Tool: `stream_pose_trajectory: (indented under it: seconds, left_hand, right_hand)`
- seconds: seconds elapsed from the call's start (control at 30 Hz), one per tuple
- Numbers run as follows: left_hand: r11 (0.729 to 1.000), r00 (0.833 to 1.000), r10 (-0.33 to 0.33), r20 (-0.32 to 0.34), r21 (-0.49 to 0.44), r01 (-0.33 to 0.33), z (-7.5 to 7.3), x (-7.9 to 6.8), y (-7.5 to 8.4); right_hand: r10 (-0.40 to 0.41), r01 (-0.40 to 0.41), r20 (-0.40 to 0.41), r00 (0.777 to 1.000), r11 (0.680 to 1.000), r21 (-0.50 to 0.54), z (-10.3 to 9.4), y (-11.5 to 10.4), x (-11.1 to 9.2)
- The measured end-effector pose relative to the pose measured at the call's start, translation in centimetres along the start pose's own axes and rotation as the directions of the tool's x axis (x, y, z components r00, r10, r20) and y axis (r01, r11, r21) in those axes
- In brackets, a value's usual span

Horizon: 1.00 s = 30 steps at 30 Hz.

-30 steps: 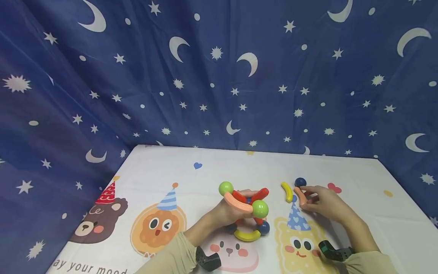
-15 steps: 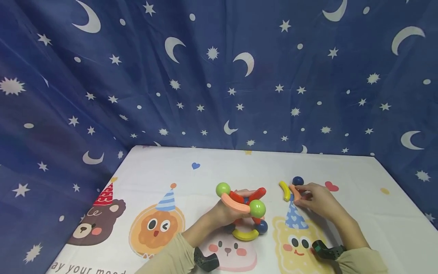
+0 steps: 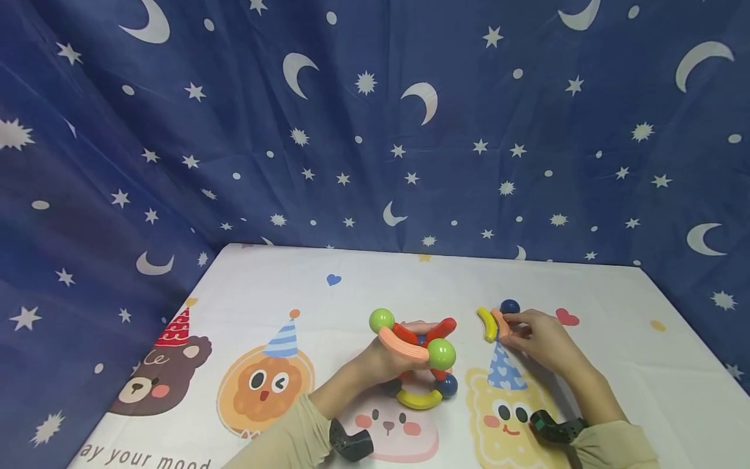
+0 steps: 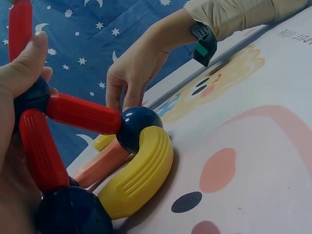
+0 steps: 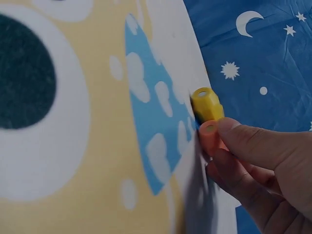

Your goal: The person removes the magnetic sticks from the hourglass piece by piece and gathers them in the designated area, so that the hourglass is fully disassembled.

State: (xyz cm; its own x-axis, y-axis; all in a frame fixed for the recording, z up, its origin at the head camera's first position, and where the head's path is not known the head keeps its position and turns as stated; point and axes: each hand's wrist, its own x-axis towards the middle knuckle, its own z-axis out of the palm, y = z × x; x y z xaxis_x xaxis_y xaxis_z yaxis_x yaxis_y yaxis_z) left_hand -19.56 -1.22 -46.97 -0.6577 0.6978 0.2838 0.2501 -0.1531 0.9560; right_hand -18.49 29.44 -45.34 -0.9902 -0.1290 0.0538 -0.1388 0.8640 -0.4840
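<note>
In the head view my left hand holds a built frame of magnetic sticks and balls. Its upper part has a green ball, a curved orange stick and a red stick. Lower down, a curved yellow stick joins a dark blue ball near the table in the left wrist view. To the right, my right hand pinches a loose curved orange stick between thumb and fingers. Close beside that lies a loose yellow stick, with a blue ball just behind.
A white tablecloth printed with cartoon faces covers the table. Behind it hangs a blue curtain with moons and stars. Dark camera mounts sit on both wrists, the left mount low over the cloth.
My right hand has shifted left with the loose orange stick, narrowing the gap to the loose yellow stick. The left hand keeps its hold on the frame. The head view has shifted slightly.
</note>
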Motion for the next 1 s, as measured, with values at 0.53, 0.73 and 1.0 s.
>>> stream_pose_trajectory:
  seconds: [0.53,0.73,1.0]
  left_hand:
    - [0.999,0.999,-0.032,0.003,-0.014,0.032,0.1,0.1,0.6]
    - [1.0,1.0,-0.015,0.016,-0.003,0.015,0.1,0.0,0.5]
    - [0.999,0.999,-0.021,0.038,0.036,0.02,-0.1,0.1,0.5]
  right_hand:
    - [-0.354,0.405,-0.278,0.893,0.902,0.149,-4.4,-11.4,-4.0]
    - [-0.55,0.597,-0.311,0.775,0.798,0.078,-3.9,-15.0,-5.9]
    - [-0.61,0.647,-0.356,0.708,0.763,-0.02,-1.9,-16.3,-5.9]
